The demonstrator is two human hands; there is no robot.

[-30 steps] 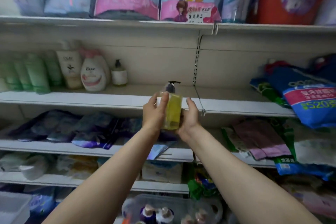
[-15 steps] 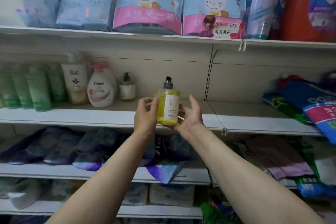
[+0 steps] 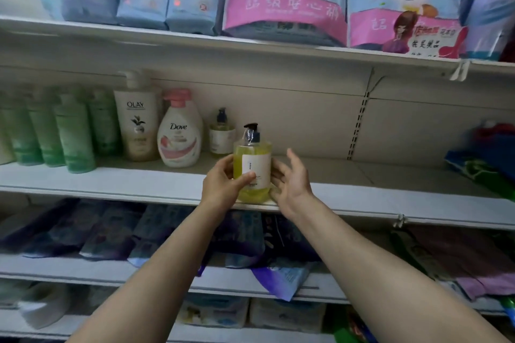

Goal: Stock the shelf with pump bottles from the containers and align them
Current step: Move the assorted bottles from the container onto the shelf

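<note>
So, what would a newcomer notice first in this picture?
The yellow pump bottle at the middle shelf's front edge, gripped by the left hand, the right hand open beside it. Behind, to the left, stand Dove and Olay bottles.

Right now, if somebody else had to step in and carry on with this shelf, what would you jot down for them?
Left hand: gripping the yellow pump bottle, thumb across its label.
Right hand: open, fingers spread beside the bottle; contact unclear.
Bottle: upright at the front edge of the middle shelf, label facing out; whether it rests fully on the shelf I cannot tell.
Done: a small pump bottle already stands further back, beside the Dove bottle.
Left: let go, push the yellow bottle back into line with that row, then fetch more.
</note>
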